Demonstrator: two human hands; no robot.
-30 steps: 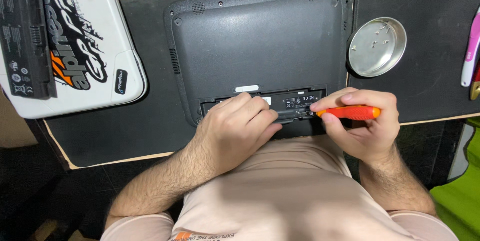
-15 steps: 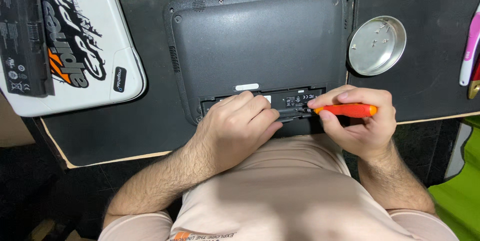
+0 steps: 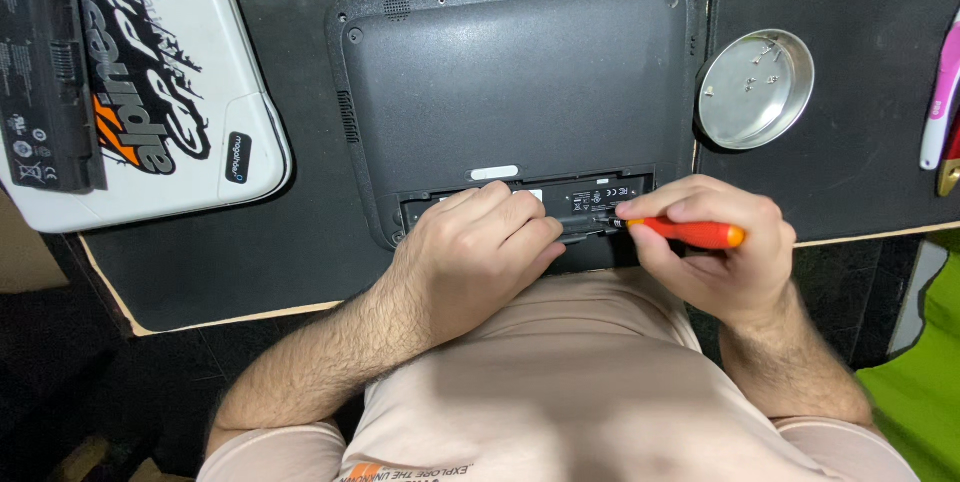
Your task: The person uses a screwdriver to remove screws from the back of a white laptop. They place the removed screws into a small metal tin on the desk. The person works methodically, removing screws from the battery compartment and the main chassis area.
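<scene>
A dark grey laptop point(image 3: 515, 92) lies upside down on a black mat point(image 3: 250, 252) on the table, its open battery bay point(image 3: 590, 197) along the edge nearest the person. The right hand point(image 3: 715, 252) has its fingers closed around an orange-handled screwdriver point(image 3: 690, 233), thumb and forefinger pinching near the front of the handle. The tool lies nearly level, its long axis running left to right, handle end pointing right and the dark tip pointing left into the bay. The left hand point(image 3: 480, 257) rests curled over the left part of the bay, fingertips pressing down at the spot the tip meets; whether it grips anything small there I cannot tell.

The screwdriver looks light and stiff, with a smooth handle best held close to the shaft for control. The laptop base is rigid plastic, flat and fairly heavy, and likely steadiest when pressed at its near edge.

To the right a round metal dish point(image 3: 755, 89) holds a few tiny screws. At the upper left lies a white laptop point(image 3: 170, 92) with black and orange graphics, a black battery pack point(image 3: 40, 62) on top of it. A pink-and-white tool point(image 3: 942, 92) lies at the right edge.
</scene>
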